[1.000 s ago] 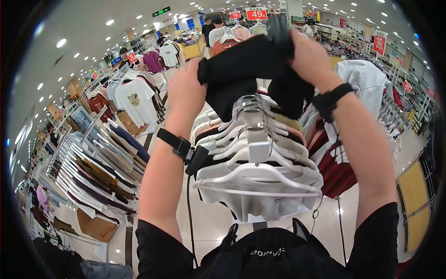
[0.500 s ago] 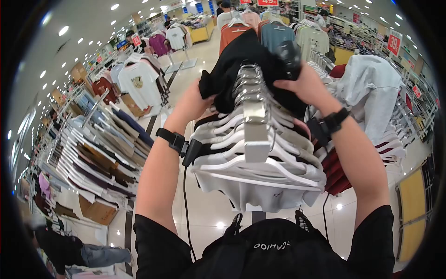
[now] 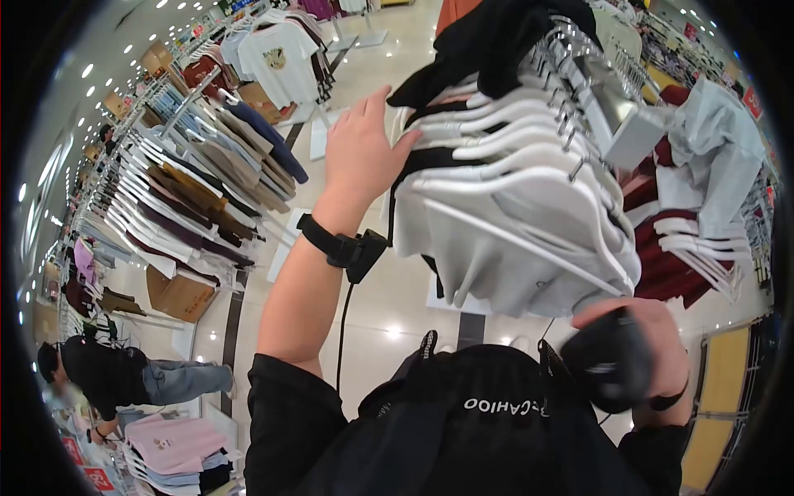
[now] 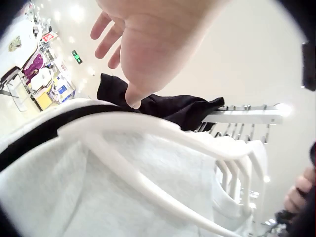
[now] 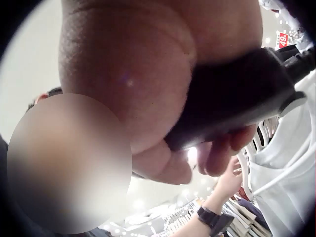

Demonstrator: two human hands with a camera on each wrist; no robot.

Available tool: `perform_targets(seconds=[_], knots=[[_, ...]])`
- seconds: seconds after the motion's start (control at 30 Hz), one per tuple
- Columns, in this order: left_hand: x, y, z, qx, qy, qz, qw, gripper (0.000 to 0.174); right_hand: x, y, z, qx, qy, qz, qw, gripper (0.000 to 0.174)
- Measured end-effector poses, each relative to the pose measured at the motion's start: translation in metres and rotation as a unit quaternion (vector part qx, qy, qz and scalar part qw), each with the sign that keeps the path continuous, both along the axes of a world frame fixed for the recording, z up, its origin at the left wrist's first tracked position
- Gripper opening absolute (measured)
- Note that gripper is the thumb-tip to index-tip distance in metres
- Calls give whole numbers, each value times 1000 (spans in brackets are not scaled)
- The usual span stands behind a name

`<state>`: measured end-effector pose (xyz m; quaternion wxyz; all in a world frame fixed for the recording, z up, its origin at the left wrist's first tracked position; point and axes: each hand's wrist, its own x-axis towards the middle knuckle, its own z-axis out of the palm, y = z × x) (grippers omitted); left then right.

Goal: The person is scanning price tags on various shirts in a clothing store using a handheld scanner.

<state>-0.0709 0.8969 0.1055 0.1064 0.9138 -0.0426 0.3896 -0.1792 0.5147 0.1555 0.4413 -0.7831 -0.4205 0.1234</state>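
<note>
My left hand [image 3: 364,149] is beside the left ends of the white hangers [image 3: 529,186], fingers stretched out and thumb spread toward them. In the left wrist view it hovers over a black garment [image 4: 180,111] draped across the hung clothes. A light grey shirt [image 3: 488,256] hangs at the near end of the rack. Low at the right, close to my body, my right hand [image 3: 666,335] grips a black handheld device [image 3: 608,364]. The right wrist view shows fingers curled round its dark body [image 5: 232,98], with a narrower neck at one end; its exact kind cannot be told.
The metal rail's square end [image 3: 637,136] juts toward me. Dark red clothes [image 3: 674,269] and a pale grey garment [image 3: 715,149] hang to the right. Left stand racks of trousers [image 3: 178,211] and a cardboard box [image 3: 182,293]. A person in black [image 3: 103,368] is at lower left.
Both hands were at the black garment on the rack. The left has let go and spread its fingers; the right has come down toward my body with the black device. The view has tilted down.
</note>
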Motion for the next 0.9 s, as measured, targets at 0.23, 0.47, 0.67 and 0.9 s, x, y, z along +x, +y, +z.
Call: perform_targets(seconds=[0.23, 0.47, 0.67, 0.9], knots=[[-20, -25, -8, -102, -21, -103, 989, 34, -9, 10, -13, -117, -174, -107, 972, 45], [-41, -40, -14, -93, -48, -135, 985, 29, -44, -45, -72, -95, 50, -249, 963, 33], [-51, -81, -20, -47, -205, -167, 963, 27, -65, 0, -134, -42, 159, -156, 974, 69], [-66, -155, -33, -45, -264, -237, 934, 32, -28, 46, -157, 25, 275, -75, 958, 81]])
